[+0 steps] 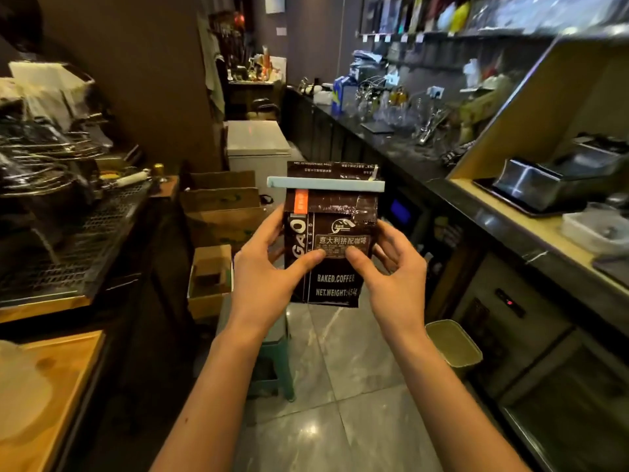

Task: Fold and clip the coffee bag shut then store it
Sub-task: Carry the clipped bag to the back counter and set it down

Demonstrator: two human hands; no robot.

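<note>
A dark brown coffee bag (335, 284) with white print is held upright in the air in front of me, over the aisle floor. Its top is folded down, and a long pale blue clip (325, 184) is clamped across the fold, with a strip of bag sticking up above it. My left hand (269, 267) grips the bag's left side, thumb on the front. My right hand (391, 267) holds the right side, thumb pressed on the label.
A dark counter (391, 144) with glassware runs along the right, with a wooden shelf unit (531, 212) holding metal trays. Cardboard boxes (221, 206), a white chest freezer (257, 144) and a green stool (275, 366) stand ahead. A wire-rack bench (68, 240) is left; a bin (454, 345) stands low right.
</note>
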